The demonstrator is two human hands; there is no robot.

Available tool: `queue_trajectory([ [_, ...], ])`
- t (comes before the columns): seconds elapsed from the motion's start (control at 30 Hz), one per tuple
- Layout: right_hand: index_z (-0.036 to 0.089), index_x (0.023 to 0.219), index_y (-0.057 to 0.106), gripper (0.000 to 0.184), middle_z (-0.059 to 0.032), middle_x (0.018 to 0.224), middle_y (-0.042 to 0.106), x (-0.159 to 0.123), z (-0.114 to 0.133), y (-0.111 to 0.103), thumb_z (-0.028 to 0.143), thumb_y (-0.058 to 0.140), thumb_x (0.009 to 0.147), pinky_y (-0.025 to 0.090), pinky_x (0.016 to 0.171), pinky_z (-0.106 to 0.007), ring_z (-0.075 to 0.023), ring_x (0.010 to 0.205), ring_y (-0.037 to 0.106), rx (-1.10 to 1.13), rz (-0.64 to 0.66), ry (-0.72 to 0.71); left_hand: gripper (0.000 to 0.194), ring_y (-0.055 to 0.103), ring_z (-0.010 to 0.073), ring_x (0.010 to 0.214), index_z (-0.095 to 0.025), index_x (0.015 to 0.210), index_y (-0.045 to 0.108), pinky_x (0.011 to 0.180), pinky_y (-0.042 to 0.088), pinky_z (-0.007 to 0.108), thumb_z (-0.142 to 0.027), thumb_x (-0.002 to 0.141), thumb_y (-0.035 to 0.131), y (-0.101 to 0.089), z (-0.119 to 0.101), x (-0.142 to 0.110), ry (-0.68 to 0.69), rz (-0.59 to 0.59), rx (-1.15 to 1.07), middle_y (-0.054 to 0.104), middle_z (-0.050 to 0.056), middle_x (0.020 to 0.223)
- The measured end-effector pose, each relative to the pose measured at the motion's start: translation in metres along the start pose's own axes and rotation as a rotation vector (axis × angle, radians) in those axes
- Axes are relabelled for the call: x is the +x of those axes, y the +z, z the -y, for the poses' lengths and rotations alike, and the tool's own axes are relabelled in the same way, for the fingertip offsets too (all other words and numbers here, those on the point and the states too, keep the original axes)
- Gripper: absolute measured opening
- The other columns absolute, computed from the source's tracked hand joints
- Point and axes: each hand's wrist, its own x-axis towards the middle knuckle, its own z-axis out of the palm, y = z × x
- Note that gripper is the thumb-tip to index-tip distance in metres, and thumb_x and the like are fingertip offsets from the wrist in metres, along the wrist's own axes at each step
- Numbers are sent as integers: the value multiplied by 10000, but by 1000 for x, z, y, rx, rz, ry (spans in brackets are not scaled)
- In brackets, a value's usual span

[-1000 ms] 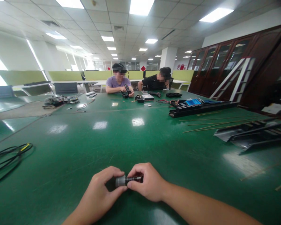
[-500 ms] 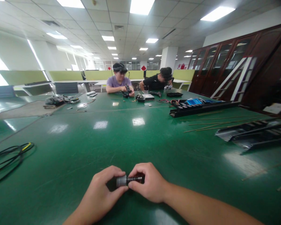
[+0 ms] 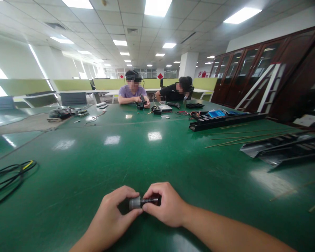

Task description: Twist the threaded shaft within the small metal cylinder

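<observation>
While both hands work low in the head view, the left hand [image 3: 109, 214] grips the body of a small metal cylinder [image 3: 134, 203], and the right hand [image 3: 168, 204] closes on the dark threaded shaft [image 3: 150, 201] projecting from it. The grip is narrow in each hand, with thumb and fingertips pressed onto the part, and the hands nearly meet at the joint between body and shaft. The part sits close above a green-topped workbench [image 3: 68, 168], near its front edge; whether it touches the surface cannot be told. Whether it is being turned cannot be told either. Well apart from the hands lie a coiled black cable [image 3: 7, 178] to the left and, to the right, brass rods [image 3: 246, 138] beside black cable trunking [image 3: 225, 122] — farther off, a person in a lilac shirt [image 3: 132, 91] and a person in a black shirt [image 3: 172, 92] sit at the far side.
</observation>
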Motion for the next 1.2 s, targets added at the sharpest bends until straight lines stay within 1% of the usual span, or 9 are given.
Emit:
queue_trajectory([
  [0.17, 173, 814, 739, 113, -5, 705, 667, -1, -1, 0, 238, 722, 723, 419, 595, -231, -140, 635, 577, 9, 7, 5, 186, 692, 206, 872, -228, 971, 683, 789, 551, 297, -219, 797, 748, -1, 0, 0, -24, 20, -8, 717, 36, 939],
  [0.33, 175, 823, 739, 135, 0, 724, 677, -1, -3, 0, 180, 718, 690, 419, 592, -226, -139, 643, 576, 20, 23, 28, 172, 685, 202, 867, -221, 942, 667, 785, 540, 294, -174, 786, 723, 0, -1, 2, -28, 32, -22, 705, 35, 934],
  [0.47, 180, 814, 738, 149, 6, 716, 671, -1, -4, 1, 156, 724, 667, 412, 581, -220, -136, 636, 571, 26, 25, 38, 172, 686, 205, 851, -219, 938, 663, 763, 539, 287, -179, 779, 716, 0, -3, 2, -33, 46, 6, 706, 33, 922],
  [0.57, 174, 804, 730, 120, 9, 698, 657, -1, -4, 1, 166, 713, 686, 399, 568, -219, -127, 614, 558, 42, 19, 34, 161, 692, 208, 847, -226, 949, 674, 766, 539, 289, -221, 794, 719, -2, -4, 1, -47, 57, 31, 720, 27, 917],
  [0.7, 172, 817, 727, 105, 12, 679, 637, -2, -2, 1, 205, 702, 721, 397, 566, -221, -122, 593, 543, 66, 16, 33, 166, 700, 207, 852, -245, 995, 698, 780, 539, 293, -286, 835, 704, -3, -6, 0, -104, 80, 44, 740, 15, 922],
  [0.8, 170, 810, 722, 104, 13, 672, 628, -1, -1, 1, 219, 708, 719, 398, 566, -223, -122, 588, 539, 59, 19, 23, 174, 700, 205, 857, -248, 1006, 705, 786, 535, 290, -283, 836, 702, -3, -7, 1, -123, 92, 33, 743, 11, 931],
  [0.97, 171, 810, 720, 102, 12, 682, 630, -2, -1, 0, 229, 710, 726, 401, 572, -222, -122, 597, 545, 50, 13, 2, 158, 694, 207, 839, -239, 969, 701, 766, 528, 291, -277, 816, 716, -3, -8, 3, -120, 84, 37, 735, 10, 900],
  [1.2, 168, 802, 726, 94, 15, 670, 626, -2, -1, 1, 224, 706, 730, 390, 566, -220, -118, 590, 537, 45, 11, 22, 163, 691, 208, 854, -233, 971, 701, 774, 526, 295, -289, 818, 713, -4, -7, 4, -138, 88, 32, 732, 15, 913],
])
